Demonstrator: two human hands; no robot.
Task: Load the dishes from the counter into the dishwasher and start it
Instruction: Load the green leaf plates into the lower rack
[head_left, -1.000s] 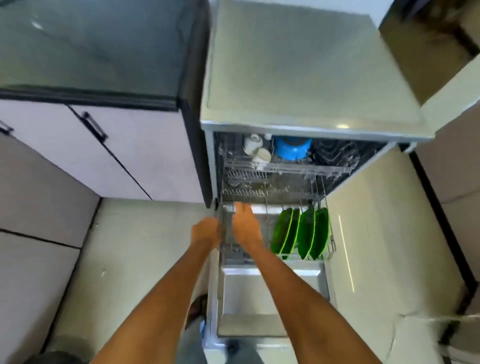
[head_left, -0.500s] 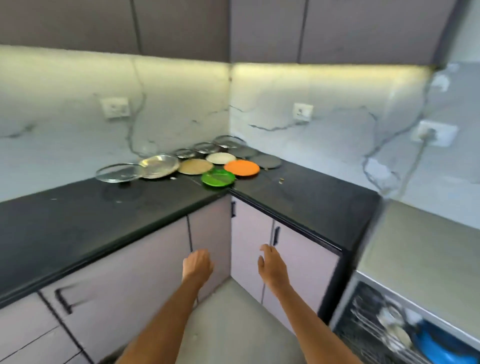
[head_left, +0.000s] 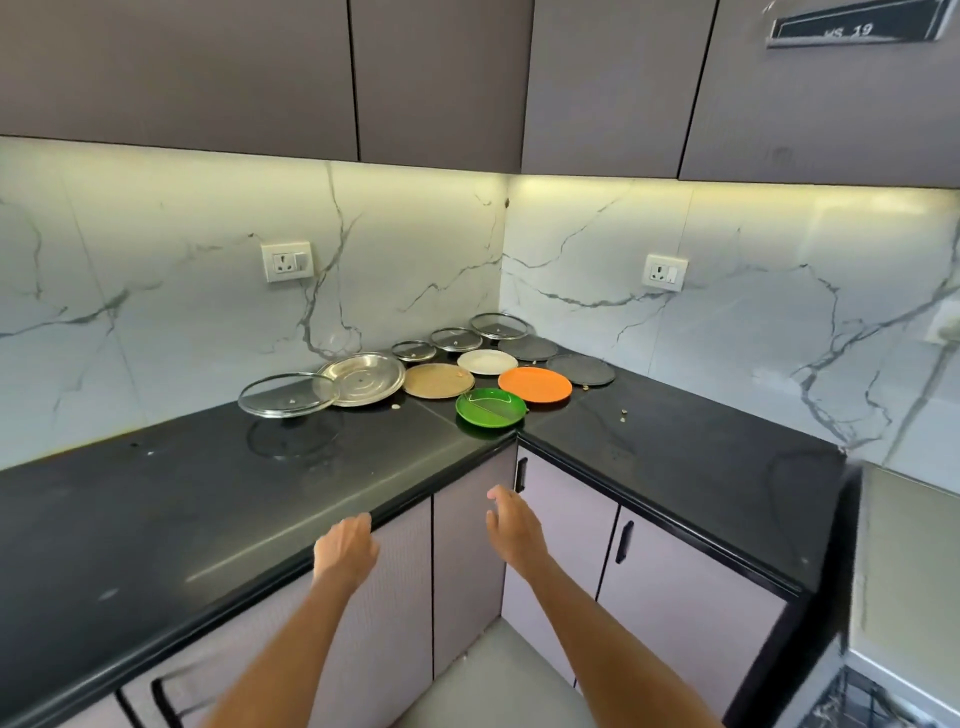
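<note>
Dishes lie in the corner of the black counter (head_left: 208, 499): a green divided plate (head_left: 489, 408) nearest the edge, an orange plate (head_left: 535, 384), a white plate (head_left: 487, 361), a tan plate (head_left: 439, 380), a steel plate (head_left: 363, 384), two dark plates (head_left: 582, 369) and several glass lids (head_left: 287, 396). My left hand (head_left: 345, 551) and my right hand (head_left: 514, 530) are stretched out in front of the lower cabinets, below the counter edge, fingers relaxed and empty. A corner of the open dishwasher rack (head_left: 878, 701) shows at the bottom right.
The dishwasher's pale top (head_left: 909, 561) sits to the right of the counter. Lower cabinet doors (head_left: 467, 571) with black handles face me in the corner. Wall sockets (head_left: 287, 261) sit on the marble backsplash, and dark upper cabinets hang overhead.
My view swung from the dishwasher's lower rack up and left to the counter corner. Both hands left the rack and now reach empty toward the counter, which looks closer than before.
</note>
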